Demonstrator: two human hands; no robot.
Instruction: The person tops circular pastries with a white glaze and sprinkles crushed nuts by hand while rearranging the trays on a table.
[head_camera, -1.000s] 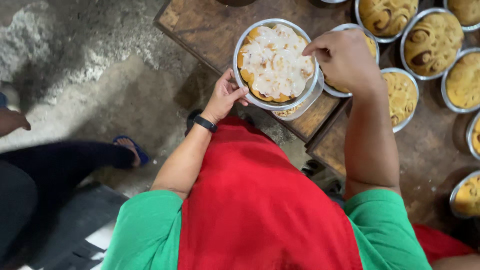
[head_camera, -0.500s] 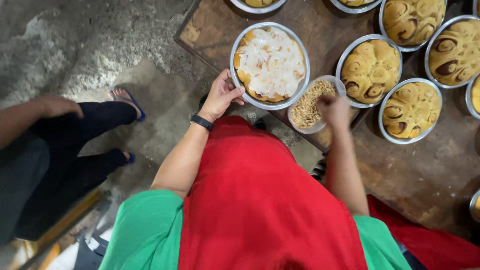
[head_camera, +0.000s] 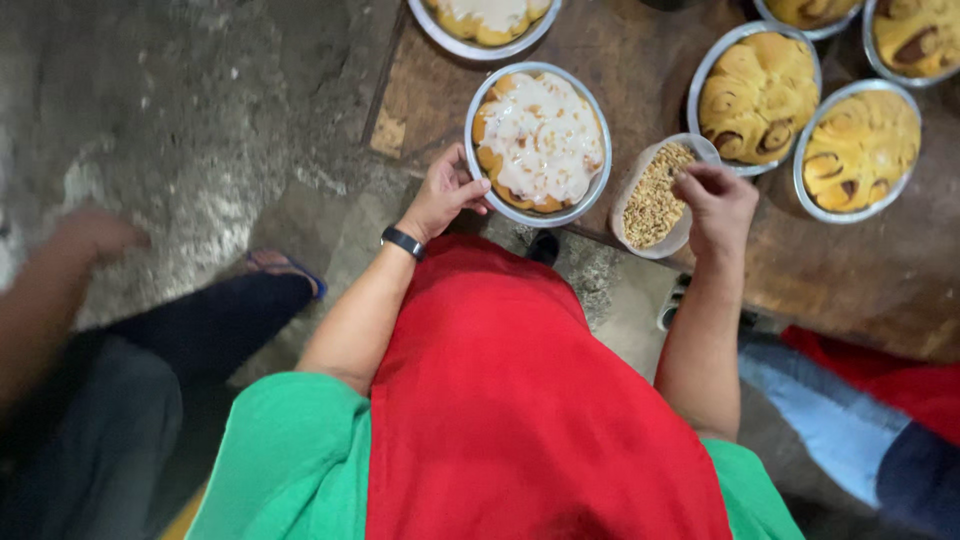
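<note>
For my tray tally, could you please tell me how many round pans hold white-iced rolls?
2: one iced pan held at its rim by the left hand, and another iced pan at the top edge, cut off by the frame. More may lie out of view.

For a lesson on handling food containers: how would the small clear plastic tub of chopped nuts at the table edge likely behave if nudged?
The small clear plastic tub of chopped nuts is thin-walled, so probably light and easily slid. It leans near the wooden table edge, so a nudge might tip it. With the right hand at its rim, the loose nuts would likely scatter.
</note>
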